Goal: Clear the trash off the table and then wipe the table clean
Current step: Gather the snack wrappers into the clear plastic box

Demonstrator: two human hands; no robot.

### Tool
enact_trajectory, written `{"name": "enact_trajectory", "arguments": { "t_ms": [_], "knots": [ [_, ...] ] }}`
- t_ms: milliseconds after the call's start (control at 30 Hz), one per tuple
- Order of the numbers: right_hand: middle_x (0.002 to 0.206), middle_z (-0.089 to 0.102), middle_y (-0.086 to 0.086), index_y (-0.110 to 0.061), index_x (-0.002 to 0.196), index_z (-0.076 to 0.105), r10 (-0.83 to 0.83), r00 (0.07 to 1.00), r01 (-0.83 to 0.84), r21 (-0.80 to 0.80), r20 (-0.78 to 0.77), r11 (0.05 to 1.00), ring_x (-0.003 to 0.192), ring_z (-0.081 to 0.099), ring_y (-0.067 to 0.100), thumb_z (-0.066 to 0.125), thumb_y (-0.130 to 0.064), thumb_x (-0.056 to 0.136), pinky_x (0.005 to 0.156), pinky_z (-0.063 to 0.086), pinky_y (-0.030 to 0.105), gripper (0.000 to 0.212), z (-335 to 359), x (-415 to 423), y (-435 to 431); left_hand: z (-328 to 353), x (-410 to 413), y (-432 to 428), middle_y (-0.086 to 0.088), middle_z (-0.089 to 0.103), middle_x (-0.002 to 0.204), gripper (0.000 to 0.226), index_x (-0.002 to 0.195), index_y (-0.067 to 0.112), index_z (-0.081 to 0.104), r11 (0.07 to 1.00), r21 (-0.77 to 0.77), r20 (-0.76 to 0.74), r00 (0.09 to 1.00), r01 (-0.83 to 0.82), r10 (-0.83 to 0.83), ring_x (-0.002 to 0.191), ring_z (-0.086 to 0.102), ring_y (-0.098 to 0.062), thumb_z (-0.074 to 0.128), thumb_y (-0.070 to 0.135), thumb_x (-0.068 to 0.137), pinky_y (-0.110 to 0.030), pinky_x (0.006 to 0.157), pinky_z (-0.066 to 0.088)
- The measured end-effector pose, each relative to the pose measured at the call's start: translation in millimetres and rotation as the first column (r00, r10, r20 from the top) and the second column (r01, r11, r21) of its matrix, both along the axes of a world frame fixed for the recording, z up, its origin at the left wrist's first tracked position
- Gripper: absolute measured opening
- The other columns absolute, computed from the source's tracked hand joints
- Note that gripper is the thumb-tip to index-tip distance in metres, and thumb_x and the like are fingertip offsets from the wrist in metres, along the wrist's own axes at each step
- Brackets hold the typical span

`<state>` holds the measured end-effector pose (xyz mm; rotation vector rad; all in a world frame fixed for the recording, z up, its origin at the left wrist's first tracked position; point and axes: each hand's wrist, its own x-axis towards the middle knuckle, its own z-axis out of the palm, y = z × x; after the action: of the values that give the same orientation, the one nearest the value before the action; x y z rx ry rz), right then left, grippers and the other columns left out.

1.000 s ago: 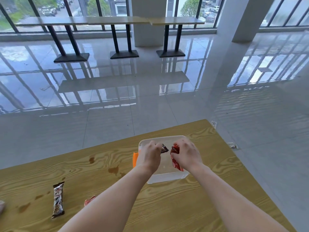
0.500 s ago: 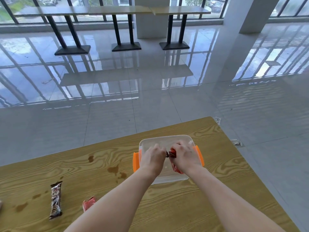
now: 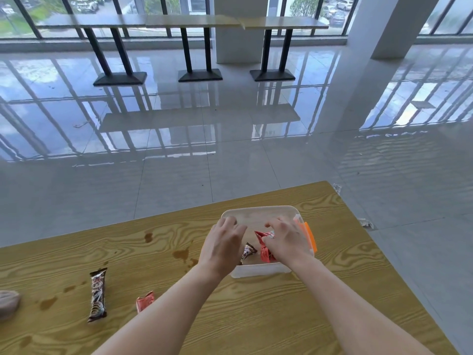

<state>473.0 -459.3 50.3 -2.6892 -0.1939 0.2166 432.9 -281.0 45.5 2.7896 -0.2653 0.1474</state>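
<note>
A clear plastic box with orange clips stands on the wooden table. Both hands hover over it. My left hand has its fingers spread and holds nothing. My right hand is also spread, just above a red wrapper that lies in the box. A dark wrapper lies in the box between the hands. On the table to the left lie a dark snack-bar wrapper and a small red wrapper. Brown spill stains mark the wood.
A pinkish cloth sits at the table's left edge. Scraps of litter lie on the glossy tile floor to the right of the table. High tables stand by the far windows, and a white pillar rises at right.
Both hands were closed on wrappers above the box; now the fingers are spread and the red and dark wrappers lie in the box.
</note>
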Motion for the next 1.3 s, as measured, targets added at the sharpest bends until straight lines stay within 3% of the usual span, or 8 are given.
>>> {"name": "enact_trajectory", "arguments": {
  "t_ms": [233,433,533,833,1067,1300],
  "knots": [
    [0.128,0.064,-0.002,-0.024,0.128,0.061,0.044,0.997,-0.050,0.081,0.069,0.995,0.117,0.058,0.022,0.062,-0.027,0.089,0.091,0.048,0.036,0.038,25,-19,38,12,-42,53,-0.004,0.055,0.115,0.038,0.124,0.019,0.059,0.985,-0.044,-0.012,0.986,-0.165,0.164,0.106,0.051,-0.025,0.056,0.018,0.087,-0.039,0.087,0.047],
    [0.122,0.067,0.002,-0.018,0.122,0.065,0.180,0.952,-0.223,0.159,0.246,0.962,0.112,0.062,0.023,0.068,-0.024,0.089,0.091,0.048,0.034,0.033,44,-44,100,12,-88,111,-0.006,0.058,0.108,0.032,0.118,0.012,0.062,0.955,-0.047,-0.022,0.956,-0.294,0.293,0.100,0.055,-0.026,0.061,0.017,0.086,-0.036,0.081,0.049],
    [0.121,0.066,0.004,-0.017,0.122,0.065,0.262,0.929,-0.309,0.159,0.261,0.938,0.111,0.061,0.024,0.070,-0.024,0.089,0.089,0.049,0.034,0.035,45,-59,132,6,-110,141,-0.006,0.059,0.109,0.039,0.125,0.015,0.061,0.930,-0.031,-0.065,0.929,-0.366,0.363,0.101,0.055,-0.026,0.059,0.014,0.086,-0.036,0.081,0.049],
    [0.126,0.061,0.004,-0.020,0.130,0.059,0.468,0.883,-0.469,0.073,0.032,0.880,0.118,0.056,0.022,0.066,-0.027,0.092,0.099,0.047,0.033,0.039,-1,-98,206,-22,-155,217,-0.005,0.058,0.118,0.040,0.129,0.017,0.057,0.807,0.012,-0.226,0.785,-0.590,0.577,0.107,0.054,-0.023,0.054,0.018,0.089,-0.034,0.087,0.050],
    [0.130,0.049,0.003,-0.026,0.137,0.051,0.478,0.851,-0.494,-0.021,-0.218,0.869,0.120,0.045,0.024,0.057,-0.033,0.092,0.101,0.042,0.034,0.046,-51,-124,250,-47,-163,243,-0.005,0.048,0.101,0.028,0.117,0.017,0.056,0.745,0.062,-0.351,0.684,-0.664,0.639,0.098,0.053,-0.024,0.052,0.021,0.090,-0.034,0.079,0.048],
    [0.127,0.039,0.002,-0.028,0.130,0.050,0.442,0.857,-0.485,-0.126,-0.265,0.865,0.118,0.039,0.023,0.064,-0.044,0.090,0.096,0.047,0.038,0.046,-78,-129,269,-68,-142,250,-0.008,0.048,0.117,0.056,0.143,0.023,0.035,0.750,0.067,-0.428,0.660,-0.658,0.617,0.106,0.053,-0.024,0.058,0.031,0.093,-0.034,0.086,0.050]
  ]
}}
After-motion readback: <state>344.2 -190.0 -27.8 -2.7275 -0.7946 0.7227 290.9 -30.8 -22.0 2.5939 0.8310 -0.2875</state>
